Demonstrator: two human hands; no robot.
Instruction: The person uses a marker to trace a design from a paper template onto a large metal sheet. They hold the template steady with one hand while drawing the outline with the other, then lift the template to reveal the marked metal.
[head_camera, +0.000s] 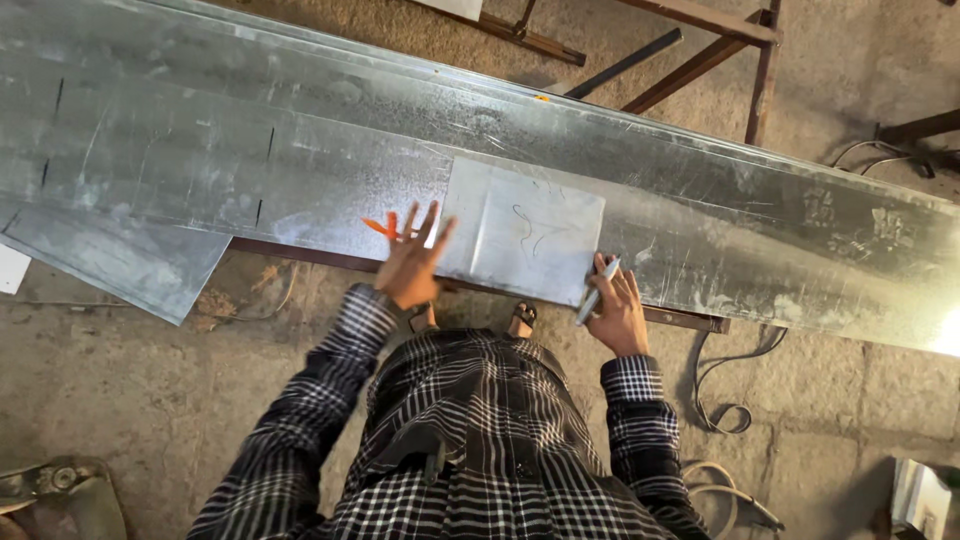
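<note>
Head view, looking straight down a checked shirt to a stone floor, with a sandalled foot showing just past the shirt's edge. Both arms reach forward in checked sleeves. Left hand is spread flat, fingers fanned, its fingertips pressing the left edge of a small metal plate. Right hand is curled around a pen, gripping it with the tip near the plate's lower right corner. That plate lies on top of a long metal sheet that runs across the whole picture from left to right (both are dull grey and scratched). Orange-handled snips lie on the sheet, just beside the left fingers. A dark cable loops on the floor to the right. Beyond the sheet stands a brown steel frame.
</note>
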